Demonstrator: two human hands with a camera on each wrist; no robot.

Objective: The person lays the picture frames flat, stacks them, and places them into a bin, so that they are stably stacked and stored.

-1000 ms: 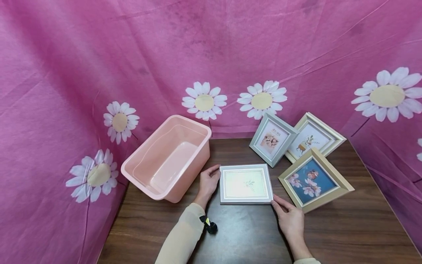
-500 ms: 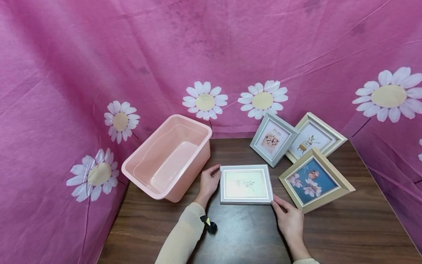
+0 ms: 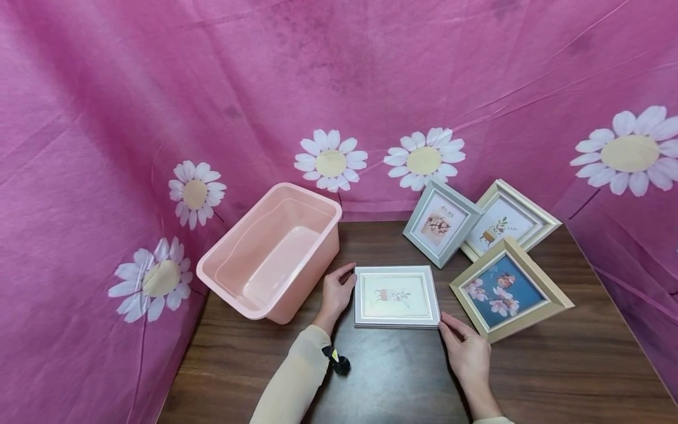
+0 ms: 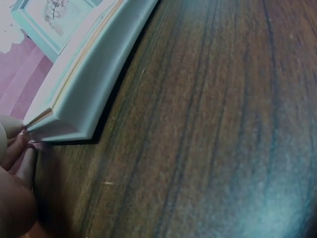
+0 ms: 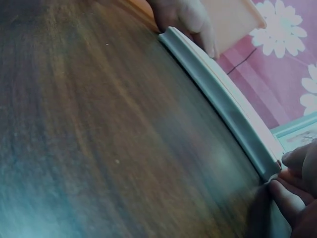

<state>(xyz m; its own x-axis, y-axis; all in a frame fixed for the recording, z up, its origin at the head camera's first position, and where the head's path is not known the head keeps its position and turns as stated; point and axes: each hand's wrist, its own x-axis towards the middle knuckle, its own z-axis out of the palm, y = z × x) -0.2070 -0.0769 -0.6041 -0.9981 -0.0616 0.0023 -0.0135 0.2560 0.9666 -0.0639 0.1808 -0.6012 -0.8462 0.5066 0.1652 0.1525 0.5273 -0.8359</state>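
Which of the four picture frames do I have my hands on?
The white frame, face up between your left hand and right hand, each pinching its edge. Neither hand holds the grey frame, cream frame or tan frame.

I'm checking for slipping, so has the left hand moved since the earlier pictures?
No, not visibly: in the head view, the left hand keeps the same place beside the pink plastic basin.

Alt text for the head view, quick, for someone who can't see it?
A person's left hand and right hand hold opposite ends of a white picture frame, face up at a brown wooden table. A pink tub is at left; a gray frame, cream frame and tan frame stand at right.
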